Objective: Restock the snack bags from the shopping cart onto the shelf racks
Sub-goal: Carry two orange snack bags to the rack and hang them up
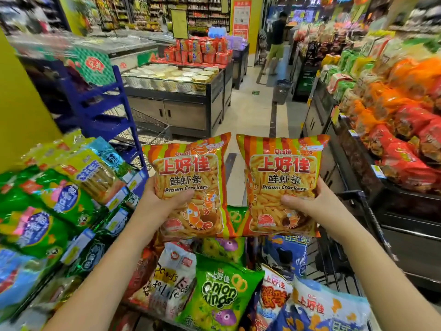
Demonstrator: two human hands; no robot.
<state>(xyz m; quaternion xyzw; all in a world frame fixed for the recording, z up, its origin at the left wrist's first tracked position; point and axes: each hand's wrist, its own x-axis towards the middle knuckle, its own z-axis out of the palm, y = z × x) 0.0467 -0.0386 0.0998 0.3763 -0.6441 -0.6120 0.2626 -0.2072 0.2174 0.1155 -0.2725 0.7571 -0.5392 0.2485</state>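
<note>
Left bag (191,185), right bag (282,185): top corners just apart, aisle (250,111) beyond.

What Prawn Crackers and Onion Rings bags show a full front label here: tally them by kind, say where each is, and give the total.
Prawn Crackers bags: 2, one gripped by the left hand, one gripped by the right hand
Onion Rings bags: 1, lying in the cart
Total: 3
</note>
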